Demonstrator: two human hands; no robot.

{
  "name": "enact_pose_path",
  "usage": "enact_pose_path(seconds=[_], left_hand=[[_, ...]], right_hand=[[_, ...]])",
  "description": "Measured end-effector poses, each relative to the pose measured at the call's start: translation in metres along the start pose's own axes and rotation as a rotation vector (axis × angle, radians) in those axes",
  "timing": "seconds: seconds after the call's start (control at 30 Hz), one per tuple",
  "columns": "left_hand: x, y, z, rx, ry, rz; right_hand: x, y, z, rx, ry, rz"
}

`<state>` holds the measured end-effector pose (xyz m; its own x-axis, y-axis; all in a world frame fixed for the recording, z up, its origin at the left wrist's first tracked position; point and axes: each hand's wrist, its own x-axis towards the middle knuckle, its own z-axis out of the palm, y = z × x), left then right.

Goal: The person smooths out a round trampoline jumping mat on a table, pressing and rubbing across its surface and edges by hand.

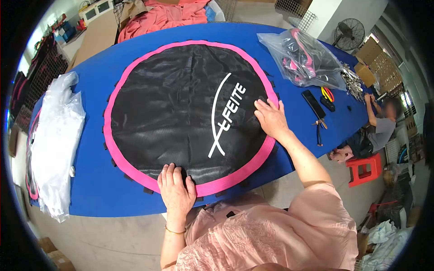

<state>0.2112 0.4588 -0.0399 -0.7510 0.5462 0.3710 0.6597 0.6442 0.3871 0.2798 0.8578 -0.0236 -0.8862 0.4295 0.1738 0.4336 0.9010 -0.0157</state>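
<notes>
A round black trampoline mat (153,104) with a pink border and white lettering lies spread out on a blue table (92,189). Small dark tabs stick out around its rim. My left hand (176,187) rests flat on the near edge of the mat, fingers stretched over the pink border onto the black cloth. On the right edge lies my right hand (271,118), palm down with its fingers spread across the border. Neither hand grips anything that I can see.
Clear plastic bags (58,140) are stacked at the left. On the right lie a bagged black and pink item (303,58), a phone (313,104), yellow-handled scissors (327,94), keys (320,124) and a pile of metal parts (352,83). A person (382,122) sits beyond, near a red stool (364,169).
</notes>
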Motion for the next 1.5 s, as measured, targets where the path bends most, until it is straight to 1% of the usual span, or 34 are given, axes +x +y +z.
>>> enact_pose_path(seconds=[0.07, 0.17, 0.27, 0.4, 0.5, 0.63, 0.7, 0.8, 0.93, 1.0, 1.1, 1.13, 1.2, 1.27, 1.33, 1.4, 1.47, 1.5], left_hand=[[0.000, 0.001, -0.001, -0.007, 0.005, -0.005], [0.000, 0.002, 0.000, -0.015, 0.019, -0.009], [0.000, 0.001, 0.000, -0.014, 0.020, -0.005], [0.000, 0.001, -0.001, -0.005, 0.010, 0.002], [0.001, 0.003, -0.003, -0.013, 0.008, 0.000], [0.001, 0.002, -0.003, -0.028, 0.023, -0.004], [0.001, 0.002, -0.003, -0.037, 0.004, -0.011], [0.002, 0.003, -0.004, -0.026, -0.005, -0.003], [0.002, 0.003, -0.004, -0.014, -0.013, -0.001], [0.002, 0.003, -0.004, -0.006, -0.011, 0.006], [0.002, 0.002, -0.003, -0.020, -0.004, -0.005], [0.002, 0.003, -0.003, -0.014, 0.000, -0.008], [0.001, 0.003, -0.003, -0.027, 0.005, -0.011], [0.000, 0.003, -0.002, -0.026, 0.010, -0.020], [0.001, 0.003, -0.001, -0.025, 0.017, -0.032], [0.000, 0.003, -0.001, -0.031, 0.020, -0.024], [0.000, 0.003, -0.001, -0.021, 0.027, -0.031], [0.000, 0.002, -0.001, -0.023, 0.019, -0.023]], right_hand=[[0.001, 0.001, 0.002, 0.007, 0.012, -0.003], [-0.014, -0.015, 0.007, 0.024, 0.017, -0.132], [-0.039, -0.046, 0.001, 0.099, 0.043, -0.299], [-0.044, -0.060, 0.002, 0.139, 0.090, -0.328], [-0.027, -0.054, 0.009, 0.170, 0.120, -0.263], [-0.022, -0.050, 0.007, 0.207, 0.073, -0.265], [-0.032, -0.052, -0.002, 0.181, -0.007, -0.304], [-0.052, -0.057, -0.012, 0.144, -0.014, -0.364], [-0.059, -0.066, -0.010, 0.208, -0.005, -0.391], [-0.051, -0.074, -0.006, 0.221, 0.002, -0.393], [-0.026, -0.091, 0.004, 0.280, 0.070, -0.492], [-0.015, -0.097, 0.005, 0.284, 0.073, -0.498], [0.009, -0.109, 0.006, 0.181, 0.076, -0.499], [0.032, -0.113, 0.021, 0.186, 0.127, -0.468], [0.050, -0.118, 0.024, 0.198, 0.103, -0.415], [0.053, -0.124, 0.023, 0.171, 0.093, -0.426], [0.043, -0.129, 0.015, 0.204, 0.064, -0.510], [0.034, -0.136, 0.000, 0.174, 0.014, -0.545]])
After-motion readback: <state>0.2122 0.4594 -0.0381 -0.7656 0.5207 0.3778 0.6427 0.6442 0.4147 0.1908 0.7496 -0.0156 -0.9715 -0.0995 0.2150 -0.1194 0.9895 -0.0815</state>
